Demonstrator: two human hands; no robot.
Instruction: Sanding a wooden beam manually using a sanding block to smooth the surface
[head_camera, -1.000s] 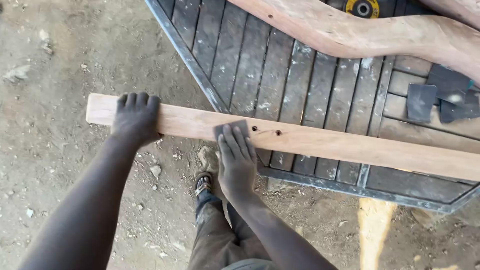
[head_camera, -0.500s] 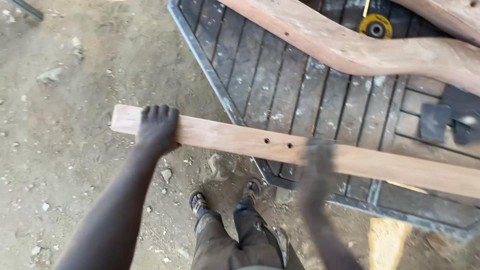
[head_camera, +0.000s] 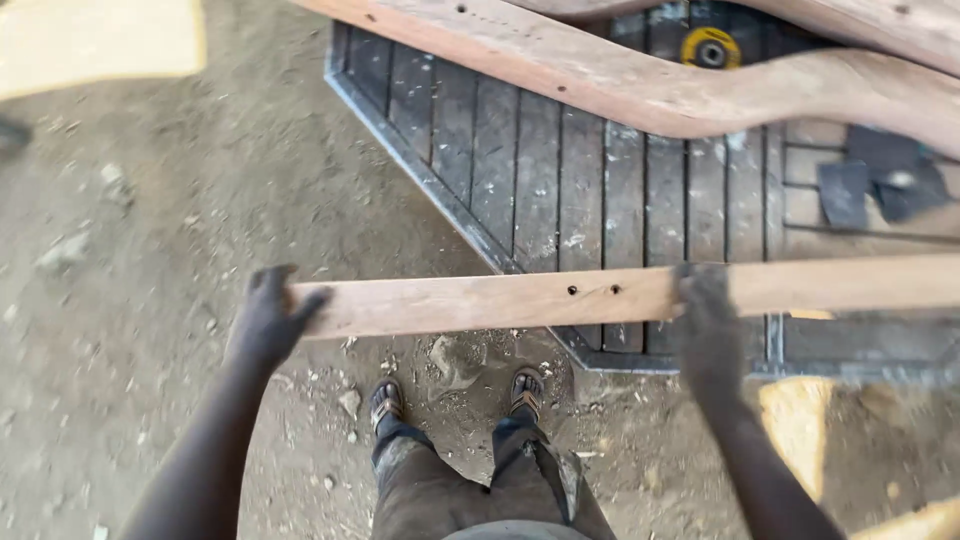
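- A long, pale wooden plank (head_camera: 520, 298) runs level across the middle of the view, from about 9 o'clock out past the 3 o'clock edge, held above the dirt ground (head_camera: 150, 250).
- The left hand (head_camera: 268, 322) sits at the plank's left end, fingers curled around the end and clamped on the wood.
- The right hand (head_camera: 706, 322) lies over the plank right of centre, at about 4 o'clock; it is blurred, its fingers draped over the top face and pressed on the wood.
- Two small dark holes (head_camera: 592, 291) mark the plank between the hands, nearer the right hand.
- Beyond the plank, toward 12 o'clock, lies a dark slatted platform (head_camera: 520, 140) with a metal edge.
- A curved, thicker timber (head_camera: 640, 85) lies across the platform.
- A yellow disc (head_camera: 710, 46) shows at about 1 o'clock.
- Two sandalled feet (head_camera: 455, 398) stand on the dirt at 6 o'clock.
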